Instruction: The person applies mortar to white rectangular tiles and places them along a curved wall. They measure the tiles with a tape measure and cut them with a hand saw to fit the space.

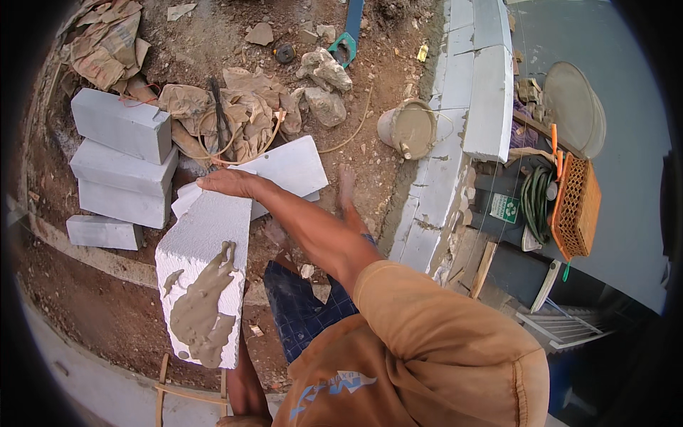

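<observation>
While loose blocks (117, 174) stand near the left edge of the soil (85, 292) with no mortar to be seen on them, the work looks partly done on the held block (206, 220), tilted above the soil's near-left part. Grey mortar (203, 313) covers much of its near end, though white shows around the patch. The left hand is hidden behind the block, so I cannot tell its state. The right hand (231, 183) is bent over the block's far end, clasping it. Just beyond lie white slabs (295, 167), so little room shows on that side. Farther right is a bare foot (346, 188), and a strip of soil runs between it and the wall (432, 171). A bucket (385, 129) stands at the wall's left edge, narrowing that strip. The wall seems part built: its upper row (488, 107) stops partway, leaving the lower row's top exposed toward the near end. Beyond the wall's right edge are a hose (535, 199) and a basket (576, 206).
</observation>
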`<state>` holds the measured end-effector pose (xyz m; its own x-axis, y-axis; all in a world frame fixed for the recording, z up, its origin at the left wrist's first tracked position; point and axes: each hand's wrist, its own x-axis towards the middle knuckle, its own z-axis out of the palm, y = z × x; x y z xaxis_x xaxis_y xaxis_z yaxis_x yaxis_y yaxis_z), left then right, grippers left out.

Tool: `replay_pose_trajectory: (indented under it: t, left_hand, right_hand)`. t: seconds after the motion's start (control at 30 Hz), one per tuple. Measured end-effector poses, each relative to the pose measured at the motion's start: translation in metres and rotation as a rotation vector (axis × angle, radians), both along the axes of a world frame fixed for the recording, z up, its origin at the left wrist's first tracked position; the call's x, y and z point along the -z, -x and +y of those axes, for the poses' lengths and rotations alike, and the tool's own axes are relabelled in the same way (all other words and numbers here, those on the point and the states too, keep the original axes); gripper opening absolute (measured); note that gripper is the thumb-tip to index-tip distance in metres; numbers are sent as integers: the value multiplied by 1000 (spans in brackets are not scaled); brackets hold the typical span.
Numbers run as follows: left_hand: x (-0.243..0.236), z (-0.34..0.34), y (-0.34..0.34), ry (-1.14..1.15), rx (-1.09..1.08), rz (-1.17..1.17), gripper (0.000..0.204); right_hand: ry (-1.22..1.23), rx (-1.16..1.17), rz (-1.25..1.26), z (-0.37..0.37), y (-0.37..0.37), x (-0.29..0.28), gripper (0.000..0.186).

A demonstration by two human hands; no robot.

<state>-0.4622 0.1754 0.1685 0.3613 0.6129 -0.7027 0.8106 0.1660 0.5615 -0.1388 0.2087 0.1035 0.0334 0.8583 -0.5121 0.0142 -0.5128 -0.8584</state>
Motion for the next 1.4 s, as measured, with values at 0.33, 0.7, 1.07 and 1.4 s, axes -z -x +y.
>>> replay_pose_trajectory:
  t: [0.33, 0.7, 1.07, 1.4]
  left_hand:
    - [-185, 57, 19, -1, 78, -423, 63]
    - [-178, -4, -115, 861, -192, -927, 59]
    - [-212, -191, -241, 1358, 124, -856, 57]
    - [-270, -422, -298, 1670, 421, -514, 55]
  right_hand:
    - [211, 452, 538, -94, -23, -276, 108]
    - [-394, 491, -801, -265, 72, -460, 146]
    - [54, 655, -897, -396, 51, -553, 128]
    - [144, 1080, -978, -595, 40, -566, 118]
